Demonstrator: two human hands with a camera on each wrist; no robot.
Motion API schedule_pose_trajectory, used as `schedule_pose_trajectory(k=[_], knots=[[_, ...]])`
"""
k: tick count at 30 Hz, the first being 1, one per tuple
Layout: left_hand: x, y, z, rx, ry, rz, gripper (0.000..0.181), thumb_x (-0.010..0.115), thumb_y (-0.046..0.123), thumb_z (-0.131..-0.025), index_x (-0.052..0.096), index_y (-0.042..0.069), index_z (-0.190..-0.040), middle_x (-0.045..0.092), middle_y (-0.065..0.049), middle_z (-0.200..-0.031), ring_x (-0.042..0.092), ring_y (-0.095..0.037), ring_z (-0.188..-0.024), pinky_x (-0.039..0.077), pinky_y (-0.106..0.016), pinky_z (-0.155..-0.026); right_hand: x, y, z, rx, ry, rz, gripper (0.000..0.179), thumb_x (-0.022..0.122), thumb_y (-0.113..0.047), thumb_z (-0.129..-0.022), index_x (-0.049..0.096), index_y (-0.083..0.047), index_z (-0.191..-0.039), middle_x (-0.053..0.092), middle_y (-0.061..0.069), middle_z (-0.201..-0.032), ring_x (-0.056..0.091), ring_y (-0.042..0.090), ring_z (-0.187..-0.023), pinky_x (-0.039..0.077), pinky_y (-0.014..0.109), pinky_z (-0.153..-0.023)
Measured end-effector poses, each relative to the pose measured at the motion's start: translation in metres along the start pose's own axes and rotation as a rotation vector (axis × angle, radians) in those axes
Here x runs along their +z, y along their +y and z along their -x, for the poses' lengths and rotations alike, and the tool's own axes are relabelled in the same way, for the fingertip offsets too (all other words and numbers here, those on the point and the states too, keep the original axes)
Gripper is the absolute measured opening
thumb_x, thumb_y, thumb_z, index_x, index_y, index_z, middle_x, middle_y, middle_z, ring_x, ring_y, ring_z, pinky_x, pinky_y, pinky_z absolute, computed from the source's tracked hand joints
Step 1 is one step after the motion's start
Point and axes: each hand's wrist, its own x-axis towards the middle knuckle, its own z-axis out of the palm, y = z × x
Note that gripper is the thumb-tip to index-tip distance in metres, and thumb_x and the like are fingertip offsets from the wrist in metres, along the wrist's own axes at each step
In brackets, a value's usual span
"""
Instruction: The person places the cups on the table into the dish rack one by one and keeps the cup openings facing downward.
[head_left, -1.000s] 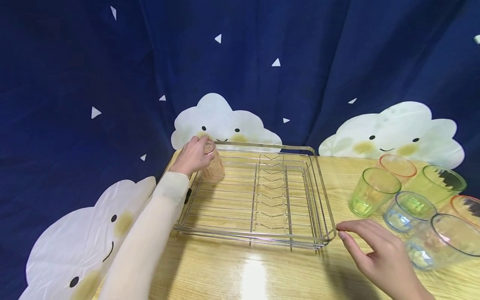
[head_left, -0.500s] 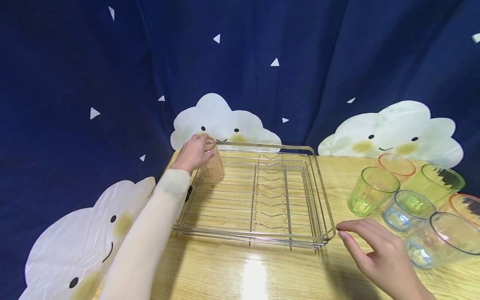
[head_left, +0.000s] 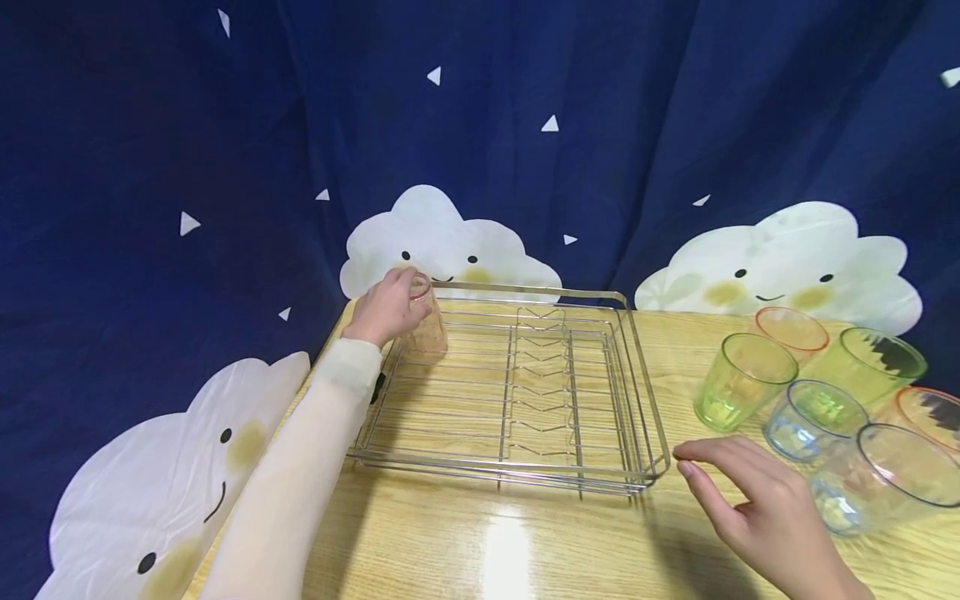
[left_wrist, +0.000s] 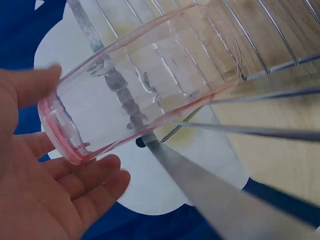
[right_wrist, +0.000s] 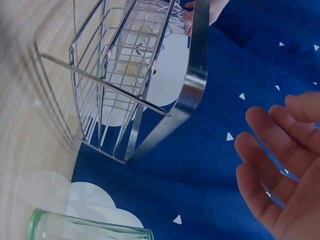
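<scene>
Pink tumbler (head_left: 431,333) is gripped mouth-down near its base by the left hand (head_left: 386,310) in the wire dish rack's (right_wrist: 199,47) far left corner, best seated level before release; right hand (head_left: 765,508) relaxed, holding nothing.

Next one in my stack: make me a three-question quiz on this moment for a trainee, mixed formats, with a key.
1. Multiple choice: which hand holds the pink glass? A) left B) right C) both
2. Count: in the head view, how many glasses stand on the table to the right of the wire rack?
3. True or false: the right hand is holding a blue glass.

Key:
1. A, the left hand.
2. Six.
3. False; the right hand holds nothing.
</scene>
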Motion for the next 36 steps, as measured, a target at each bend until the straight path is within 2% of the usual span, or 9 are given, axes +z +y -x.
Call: schedule_pose_trajectory(k=[4, 8, 11, 15, 22, 26, 29, 32, 36], knots=[[-0.005, 0.006, 0.007, 0.002, 0.051, -0.039, 0.074, 0.061, 0.046, -0.092, 0.037, 0.007, -0.150, 0.042, -0.018, -0.151, 0.054, -0.043, -0.125, 0.050, -0.059, -0.098, 0.000, 0.001, -0.002, -0.001, -0.008, 0.019, 0.032, 0.056, -0.036, -0.100, 0.076, -0.012, -0.092, 0.074, 0.001, -0.085, 0.060, -0.010, -0.096, 0.039, 0.001, -0.095], [-0.014, 0.023, 0.020, 0.074, 0.146, -0.061, 0.065, 0.060, 0.044, -0.092, 0.046, 0.004, -0.142, 0.048, -0.019, -0.147, 0.055, -0.041, -0.125, 0.050, -0.057, -0.099, -0.001, 0.002, -0.003, -0.004, -0.013, 0.031, 0.035, 0.055, -0.038, -0.100, 0.076, -0.012, -0.092, 0.074, 0.001, -0.085, 0.059, -0.010, -0.096, 0.039, 0.001, -0.095], [-0.020, 0.037, 0.034, 0.142, 0.198, -0.066, 0.058, 0.060, 0.040, -0.093, 0.050, 0.005, -0.138, 0.052, -0.017, -0.143, 0.055, -0.037, -0.126, 0.050, -0.054, -0.099, -0.001, 0.002, -0.003, -0.011, -0.013, 0.028, 0.036, 0.054, -0.039, -0.100, 0.076, -0.012, -0.092, 0.074, 0.001, -0.086, 0.060, -0.009, -0.095, 0.039, 0.001, -0.094], [-0.025, 0.050, 0.053, 0.203, 0.236, -0.049, 0.057, 0.058, 0.040, -0.095, 0.050, 0.007, -0.140, 0.051, -0.015, -0.146, 0.052, -0.035, -0.132, 0.048, -0.054, -0.102, -0.002, 0.003, -0.002, -0.010, -0.020, 0.035, 0.038, 0.052, -0.041, -0.101, 0.076, -0.012, -0.092, 0.073, 0.000, -0.086, 0.059, -0.010, -0.096, 0.039, 0.001, -0.094], [-0.028, 0.061, 0.087, 0.278, 0.360, -0.012, 0.053, 0.063, 0.034, -0.092, 0.054, 0.006, -0.137, 0.054, -0.014, -0.143, 0.050, -0.033, -0.135, 0.046, -0.052, -0.108, 0.001, 0.005, -0.002, 0.008, -0.018, 0.047, 0.035, 0.055, -0.039, -0.100, 0.076, -0.011, -0.093, 0.074, 0.001, -0.087, 0.060, -0.009, -0.096, 0.039, 0.001, -0.094], [-0.030, 0.068, 0.105, 0.348, 0.439, 0.006, 0.053, 0.066, 0.032, -0.091, 0.055, 0.005, -0.135, 0.055, -0.014, -0.141, 0.051, -0.032, -0.134, 0.050, -0.052, -0.103, 0.002, 0.007, -0.003, 0.008, -0.015, 0.042, 0.033, 0.057, -0.037, -0.099, 0.076, -0.011, -0.093, 0.074, 0.001, -0.087, 0.059, -0.010, -0.096, 0.039, 0.001, -0.095], [-0.029, 0.074, 0.119, 0.389, 0.479, 0.028, 0.051, 0.067, 0.031, -0.089, 0.058, 0.005, -0.132, 0.056, -0.013, -0.141, 0.053, -0.030, -0.132, 0.051, -0.051, -0.102, 0.000, 0.007, -0.002, 0.020, -0.020, 0.060, 0.023, 0.063, -0.031, -0.096, 0.076, -0.013, -0.093, 0.074, -0.001, -0.087, 0.059, -0.011, -0.097, 0.039, 0.001, -0.093], [-0.027, 0.079, 0.133, 0.426, 0.493, 0.050, 0.049, 0.068, 0.030, -0.089, 0.059, 0.005, -0.130, 0.057, -0.014, -0.140, 0.056, -0.031, -0.129, 0.050, -0.050, -0.104, -0.005, 0.007, -0.001, 0.062, -0.057, 0.089, 0.009, 0.072, -0.016, -0.088, 0.076, -0.013, -0.094, 0.074, -0.001, -0.088, 0.056, -0.016, -0.100, 0.039, 0.000, -0.093], [-0.025, 0.085, 0.145, 0.456, 0.482, 0.080, 0.048, 0.068, 0.029, -0.089, 0.060, 0.005, -0.129, 0.057, -0.014, -0.140, 0.058, -0.032, -0.126, 0.050, -0.050, -0.102, -0.011, 0.007, -0.001, 0.123, -0.107, 0.118, 0.022, 0.075, 0.000, -0.076, 0.075, -0.010, -0.096, 0.074, 0.003, -0.089, 0.049, -0.023, -0.106, 0.035, -0.002, -0.095]])
